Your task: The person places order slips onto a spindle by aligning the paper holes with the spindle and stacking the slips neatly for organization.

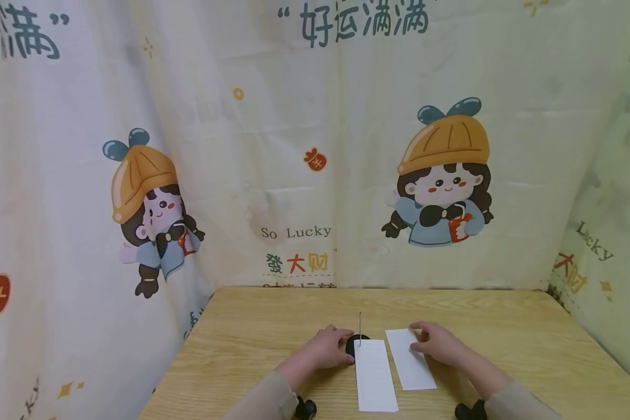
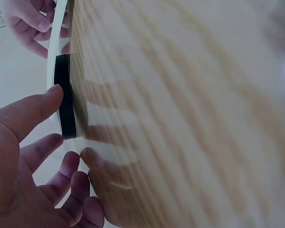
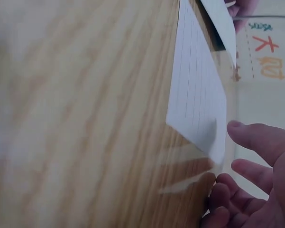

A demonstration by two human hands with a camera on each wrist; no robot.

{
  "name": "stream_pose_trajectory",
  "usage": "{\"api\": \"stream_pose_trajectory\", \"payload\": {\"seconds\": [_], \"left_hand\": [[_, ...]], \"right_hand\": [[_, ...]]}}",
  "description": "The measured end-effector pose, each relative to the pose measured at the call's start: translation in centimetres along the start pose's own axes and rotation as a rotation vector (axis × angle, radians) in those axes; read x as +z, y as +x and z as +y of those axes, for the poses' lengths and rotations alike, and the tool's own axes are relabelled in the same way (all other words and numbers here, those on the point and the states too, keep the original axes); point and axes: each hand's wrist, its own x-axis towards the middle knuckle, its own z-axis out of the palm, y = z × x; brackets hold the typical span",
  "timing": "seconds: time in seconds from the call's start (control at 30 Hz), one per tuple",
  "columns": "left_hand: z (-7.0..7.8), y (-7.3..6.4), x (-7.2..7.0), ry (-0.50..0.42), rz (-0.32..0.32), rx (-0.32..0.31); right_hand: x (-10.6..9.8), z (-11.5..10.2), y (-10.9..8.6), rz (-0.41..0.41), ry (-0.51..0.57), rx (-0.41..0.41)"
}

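A bill spike stands on the table, with a round black base (image 1: 350, 346) and a thin upright metal pin (image 1: 360, 326). My left hand (image 1: 326, 349) holds the base at its left side, thumb (image 2: 53, 97) on the rim and index fingertip at its lower edge. One white lined slip (image 1: 376, 376) sits on the spike, its top end at the pin and its length reaching toward me. To the right lies a second lined paper slip (image 1: 410, 359). My right hand (image 1: 440, 345) is at that slip's upper right edge, fingers loosely bent and thumb (image 3: 242, 135) beside the paper.
The wooden table (image 1: 252, 326) has a glossy, reflecting top. Behind it and along both sides hangs a pale printed curtain (image 1: 273, 175). Black wrist straps (image 1: 305, 408) show at the sleeve cuffs.
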Motion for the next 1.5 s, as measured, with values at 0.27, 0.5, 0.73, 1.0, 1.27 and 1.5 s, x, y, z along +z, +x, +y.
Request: {"api": "stream_pose_trajectory", "payload": {"seconds": [0.27,0.5,0.73,1.0,1.27,1.5], "left_hand": [[0.2,0.1,0.0,-0.008,-0.015,0.002],[0.2,0.1,-0.1,-0.014,-0.018,-0.002],[0.1,0.1,0.0,-0.013,-0.014,-0.001],[0.1,0.0,0.0,0.001,-0.008,0.008],[0.0,0.2,0.2,0.002,-0.005,0.008],[-0.2,0.3,0.3,0.009,-0.005,0.004]], "right_hand": [[-0.4,0.7,0.8,-0.032,-0.036,0.020],[-0.3,0.9,1.3,-0.041,-0.077,0.020],[-0.3,0.7,1.5,-0.064,-0.098,0.016],[-0.3,0.1,1.3,-0.098,-0.098,0.031],[0.0,-0.2,0.8,-0.049,-0.055,0.070],[0.2,-0.1,0.5,0.003,-0.020,0.061]]}}
